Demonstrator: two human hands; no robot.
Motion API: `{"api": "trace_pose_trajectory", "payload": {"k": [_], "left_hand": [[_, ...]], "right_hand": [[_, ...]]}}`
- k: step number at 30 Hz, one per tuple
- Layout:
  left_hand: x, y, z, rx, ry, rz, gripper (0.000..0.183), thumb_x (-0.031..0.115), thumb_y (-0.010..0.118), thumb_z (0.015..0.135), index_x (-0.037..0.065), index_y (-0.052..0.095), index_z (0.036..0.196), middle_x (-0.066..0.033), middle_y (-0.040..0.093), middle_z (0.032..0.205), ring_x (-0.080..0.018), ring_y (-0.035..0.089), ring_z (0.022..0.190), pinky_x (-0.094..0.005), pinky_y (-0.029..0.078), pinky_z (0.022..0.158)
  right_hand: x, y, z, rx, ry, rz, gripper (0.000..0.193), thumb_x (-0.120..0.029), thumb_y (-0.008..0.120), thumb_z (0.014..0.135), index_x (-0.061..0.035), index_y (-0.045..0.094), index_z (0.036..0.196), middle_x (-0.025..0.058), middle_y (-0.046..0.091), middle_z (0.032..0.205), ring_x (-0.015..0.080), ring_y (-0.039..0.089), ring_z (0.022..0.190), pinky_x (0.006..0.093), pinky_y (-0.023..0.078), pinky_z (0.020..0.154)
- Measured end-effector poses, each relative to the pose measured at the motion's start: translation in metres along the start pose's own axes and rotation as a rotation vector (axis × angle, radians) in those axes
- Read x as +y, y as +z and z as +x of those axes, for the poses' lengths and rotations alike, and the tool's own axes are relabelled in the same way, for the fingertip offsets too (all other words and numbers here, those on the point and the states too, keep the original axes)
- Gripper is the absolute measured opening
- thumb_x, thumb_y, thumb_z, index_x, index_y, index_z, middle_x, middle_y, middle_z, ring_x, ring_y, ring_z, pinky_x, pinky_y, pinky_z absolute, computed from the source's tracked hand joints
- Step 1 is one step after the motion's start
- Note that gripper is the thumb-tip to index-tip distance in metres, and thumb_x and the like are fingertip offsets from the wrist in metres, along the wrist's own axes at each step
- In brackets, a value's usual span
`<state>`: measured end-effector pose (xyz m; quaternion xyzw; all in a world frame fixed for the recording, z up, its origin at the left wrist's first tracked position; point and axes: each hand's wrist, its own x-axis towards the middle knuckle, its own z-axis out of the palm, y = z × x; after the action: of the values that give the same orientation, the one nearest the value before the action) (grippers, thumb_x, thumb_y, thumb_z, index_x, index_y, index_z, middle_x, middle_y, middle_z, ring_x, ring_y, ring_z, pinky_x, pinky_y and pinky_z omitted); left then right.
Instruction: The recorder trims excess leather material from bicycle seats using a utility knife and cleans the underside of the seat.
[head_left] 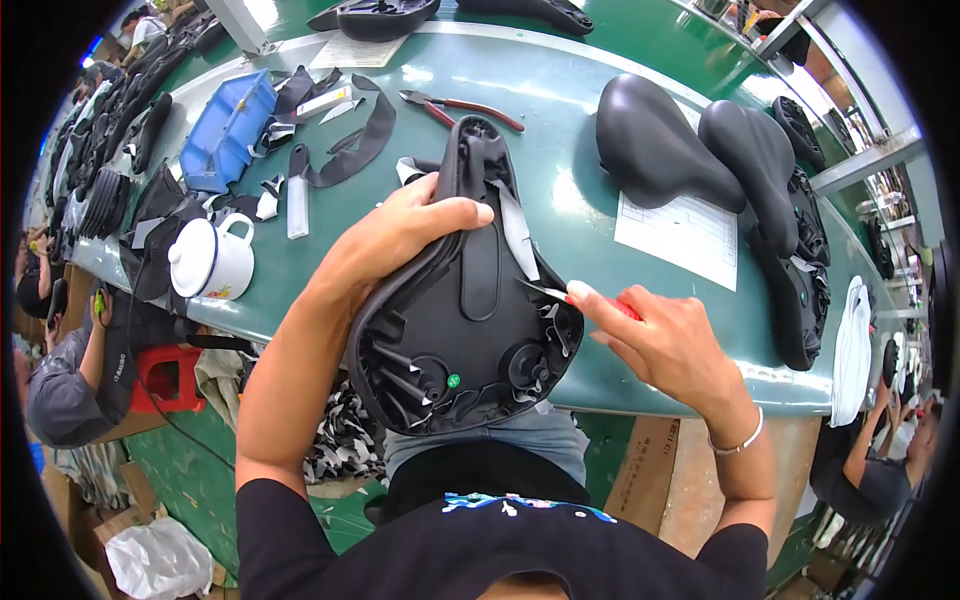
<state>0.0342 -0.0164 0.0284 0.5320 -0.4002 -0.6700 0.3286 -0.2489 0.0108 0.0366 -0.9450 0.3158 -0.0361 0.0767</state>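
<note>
A black bicycle saddle (430, 350) is tilted in front of me at the table edge, underside up, its black cover folded over the rim in pleats. My left hand (420, 220) is closed around its narrow nose, thumb pressed on the inner side. A loose pale grey strip (516, 232) of cover material lies along the saddle's right side. My right hand (650, 335) grips a red-handled tool (628, 309) with a thin pointed metal tip. That tip meets the saddle's right edge near the strip's lower end. Fingers cover most of the handle.
Red-handled pliers (462, 104) lie beyond the saddle. To the left are a blue bin (228, 130), a white enamel mug (212, 257) and black material scraps (362, 145). More saddles (655, 140) rest on paper (680, 238) at right. Other people work at both sides.
</note>
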Motion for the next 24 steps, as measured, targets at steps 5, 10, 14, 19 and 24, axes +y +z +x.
{"api": "trace_pose_trajectory", "payload": {"k": [5, 10, 14, 19, 24], "left_hand": [[-0.012, -0.01, 0.005, 0.056, 0.042, 0.057, 0.032, 0.022, 0.061, 0.08, -0.001, 0.054, 0.1, -0.0035, 0.057, 0.08, -0.0088, 0.056, 0.062, -0.0228, 0.048, 0.056], [-0.033, -0.006, -0.025, 0.269, 0.055, -0.141, 0.033, 0.023, 0.062, 0.077, -0.001, 0.054, 0.098, -0.0034, 0.056, 0.078, -0.0096, 0.054, 0.061, -0.024, 0.046, 0.056], [-0.046, -0.002, -0.037, 0.282, 0.095, -0.258, 0.04, 0.023, 0.062, 0.08, -0.003, 0.054, 0.108, -0.0053, 0.057, 0.086, -0.0126, 0.057, 0.071, -0.0263, 0.049, 0.064], [-0.065, -0.003, -0.055, 0.441, 0.27, -0.449, 0.051, 0.017, 0.06, 0.082, -0.005, 0.045, 0.125, -0.0088, 0.054, 0.105, -0.0167, 0.055, 0.093, -0.031, 0.047, 0.083], [-0.069, -0.008, -0.051, 0.563, 0.356, -0.458, 0.049, 0.012, 0.058, 0.081, -0.004, 0.044, 0.125, -0.0078, 0.052, 0.107, -0.0164, 0.053, 0.097, -0.0301, 0.045, 0.086]], "right_hand": [[-0.021, 0.034, -0.032, -0.013, 0.167, 0.031, 0.059, -0.014, 0.061, 0.085, -0.0201, 0.04, 0.14, 0.0106, 0.049, 0.068, 0.0293, 0.053, 0.05, 0.0415, 0.042, 0.043], [-0.093, 0.066, -0.052, 0.186, 0.482, 0.418, 0.065, -0.011, 0.062, 0.087, -0.0116, 0.031, 0.144, 0.0179, 0.055, 0.07, 0.0378, 0.055, 0.053, 0.0469, 0.046, 0.049], [-0.103, 0.051, -0.062, 0.205, 0.56, 0.57, 0.063, -0.008, 0.064, 0.086, -0.0032, 0.033, 0.141, 0.0241, 0.063, 0.096, 0.0428, 0.063, 0.077, 0.0438, 0.053, 0.065], [-0.07, 0.055, -0.014, 0.528, 0.486, 0.62, 0.063, -0.015, 0.073, 0.081, -0.0023, 0.042, 0.134, 0.0215, 0.064, 0.11, 0.0314, 0.068, 0.087, 0.0362, 0.054, 0.071], [-0.059, 0.031, 0.045, 0.693, 0.572, 0.675, 0.068, -0.015, 0.078, 0.076, -0.0059, 0.044, 0.134, 0.0167, 0.063, 0.114, 0.0235, 0.066, 0.083, 0.0351, 0.053, 0.068]]}}
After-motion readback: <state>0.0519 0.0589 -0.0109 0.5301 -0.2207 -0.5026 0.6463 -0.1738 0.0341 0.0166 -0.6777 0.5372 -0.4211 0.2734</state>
